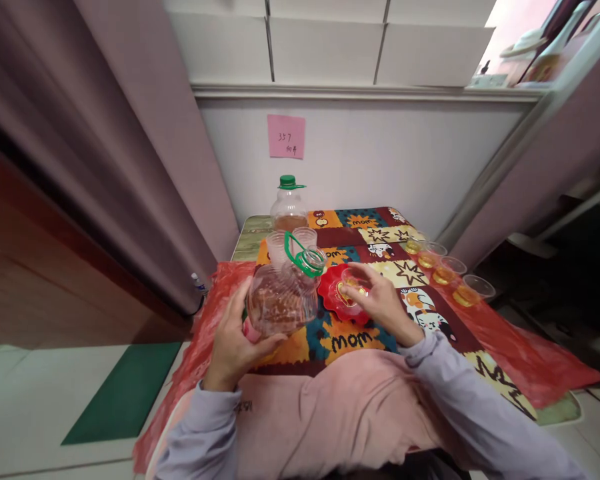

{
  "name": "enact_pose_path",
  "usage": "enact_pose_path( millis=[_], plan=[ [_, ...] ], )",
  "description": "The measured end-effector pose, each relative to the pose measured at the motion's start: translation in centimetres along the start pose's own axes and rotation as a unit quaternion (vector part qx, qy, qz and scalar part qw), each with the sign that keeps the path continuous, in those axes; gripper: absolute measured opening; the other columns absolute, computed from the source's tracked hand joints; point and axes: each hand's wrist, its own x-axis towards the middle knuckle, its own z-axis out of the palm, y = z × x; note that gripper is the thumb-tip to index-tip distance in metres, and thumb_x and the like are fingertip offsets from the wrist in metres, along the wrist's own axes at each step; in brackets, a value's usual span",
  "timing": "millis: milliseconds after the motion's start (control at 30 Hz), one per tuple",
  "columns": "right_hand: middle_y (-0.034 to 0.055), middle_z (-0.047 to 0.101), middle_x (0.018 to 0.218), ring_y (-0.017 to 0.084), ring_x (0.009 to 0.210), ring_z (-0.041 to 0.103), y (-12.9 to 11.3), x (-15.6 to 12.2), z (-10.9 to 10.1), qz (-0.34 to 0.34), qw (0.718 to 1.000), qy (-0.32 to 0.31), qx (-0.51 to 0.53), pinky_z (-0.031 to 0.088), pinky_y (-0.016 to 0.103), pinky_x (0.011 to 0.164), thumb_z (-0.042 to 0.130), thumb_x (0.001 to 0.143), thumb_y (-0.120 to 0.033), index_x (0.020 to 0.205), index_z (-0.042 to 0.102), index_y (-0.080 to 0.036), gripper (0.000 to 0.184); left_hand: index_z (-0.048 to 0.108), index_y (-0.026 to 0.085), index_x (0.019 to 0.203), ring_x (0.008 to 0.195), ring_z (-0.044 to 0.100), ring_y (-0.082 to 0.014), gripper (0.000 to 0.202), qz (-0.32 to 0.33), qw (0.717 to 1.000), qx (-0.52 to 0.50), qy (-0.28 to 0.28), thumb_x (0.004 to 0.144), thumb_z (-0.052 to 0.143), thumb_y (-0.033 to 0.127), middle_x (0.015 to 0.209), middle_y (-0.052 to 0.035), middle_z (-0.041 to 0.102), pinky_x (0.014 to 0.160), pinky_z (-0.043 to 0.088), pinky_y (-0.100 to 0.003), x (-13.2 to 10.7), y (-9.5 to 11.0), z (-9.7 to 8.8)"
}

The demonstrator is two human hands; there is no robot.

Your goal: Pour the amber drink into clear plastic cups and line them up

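Jug [283, 300] in left hand [233, 343], tilted

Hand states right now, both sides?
Left hand: holding the tilted jug.
Right hand: fingers at a clear cup over the red dish; closed or not, can't tell.

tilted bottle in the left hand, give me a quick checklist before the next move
1. Left hand on the tilted bottle: ok, thumb and fingers around its body.
2. Bottle mouth uncapped: ok, no cap on it.
3. Right hand gripping the small clear cup: cannot tell, fingers are at it above the red plate.
4. Liquid level in that cup: cannot tell, too small to read.
5. Four cups of yellow liquid out of the way: ok, upright along the right side, apart from both hands.
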Motion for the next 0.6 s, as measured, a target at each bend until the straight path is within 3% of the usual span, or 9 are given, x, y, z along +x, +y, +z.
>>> enact_pose_path(
  millis=[100,200,400,600],
  plan=[
    [0.0182,0.077,0.135,0.038,0.128,0.071,2.3,2.1,-2.4,-0.005,0.977,0.013,-0.211,0.053,0.056,0.113,0.08,0.089,-0.054,0.134,0.073,-0.02,0.057,0.05,0.023,0.164,0.154,0.051,-0.0448,0.12,-0.014,1.0,-0.014,0.001,0.061,0.099,0.062,0.166,-0.0198,0.056,0.127,0.039,-0.061,0.0,-0.1,-0.1],
    [0.0193,0.076,0.138,0.037,0.13,0.071,3.5,3.4,-3.1,0.025,0.949,-0.029,-0.313,0.054,0.05,0.11,0.081,0.09,-0.055,0.139,0.069,-0.017,0.063,0.05,0.023,0.164,0.154,0.051,-0.0453,0.12,-0.017,1.0,-0.017,-0.003,0.061,0.099,0.061,0.166,-0.0201,0.056,0.128,0.038,-0.062,0.0,-0.1,-0.1],
    [0.0191,0.075,0.139,0.036,0.13,0.071,1.7,4.4,-2.0,0.065,0.911,-0.099,-0.394,0.054,0.044,0.104,0.082,0.09,-0.061,0.145,0.064,-0.018,0.072,0.055,0.024,0.159,0.151,0.054,-0.0475,0.118,-0.01,1.0,0.002,0.007,0.056,0.1,0.062,0.161,-0.0193,0.06,0.127,0.039,-0.064,0.1,0.2,0.2],
    [0.0193,0.077,0.133,0.036,0.122,0.075,-0.5,5.0,-1.4,0.091,0.892,-0.119,-0.426,0.054,0.042,0.098,0.083,0.09,-0.059,0.144,0.064,-0.019,0.07,0.057,0.025,0.157,0.15,0.055,-0.0478,0.117,-0.007,1.0,0.005,0.005,0.055,0.102,0.059,0.16,-0.0182,0.061,0.127,0.039,-0.064,0.4,0.6,0.3]
  ],
)
